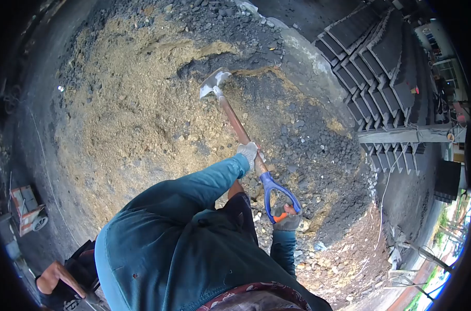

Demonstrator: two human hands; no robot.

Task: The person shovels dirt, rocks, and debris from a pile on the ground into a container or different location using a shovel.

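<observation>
A shovel (236,122) slants across the middle of the view, its wooden shaft running up to a worn metal blade. That blade rests at a dark hollow in a heap of sandy and grey gravel (142,98). Wrapped around the lower shaft is my left hand (249,154), in a pale knit glove. My right hand (288,218), gloved with bare fingertips, grips the blue D-shaped handle with its orange grip. My teal sleeves and shirt fill the lower part of the view.
Stacked grey angled slabs (373,78) stand at upper right, crossed by a pale post (406,135). At far left is a small wheeled cart (28,207). Another person (64,280) in dark clothing is close by at lower left. Rubble (344,254) covers the lower right ground.
</observation>
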